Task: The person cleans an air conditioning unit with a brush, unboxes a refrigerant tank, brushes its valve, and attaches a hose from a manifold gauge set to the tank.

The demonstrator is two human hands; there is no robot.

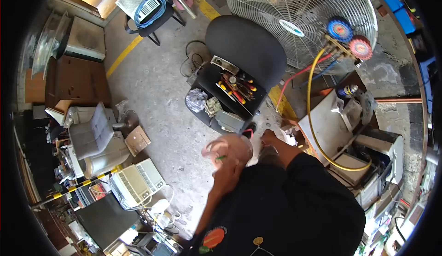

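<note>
My left hand (226,176) is low in front of my body, its fingers curled at the near edge of a round pinkish tub-like thing (239,147). A small green piece (221,157) shows just beyond the fingertips; whether the hand grips it I cannot tell. My right hand (268,137) is closed, to the right of the pinkish thing, and what it may hold is hidden. Ahead stands a black office chair (246,41). On its seat lie a dark tool tray (248,111) with several screwdrivers and pliers, a crumpled silvery bundle (196,100) and a grey box (229,122).
A big floor fan (258,14) stands at the back right, with a manifold gauge set (340,30) and its yellow hose (309,104) in front. A metal cabinet (327,124) is on the right. Air-conditioner units (138,182) and cartons (78,81) line the left.
</note>
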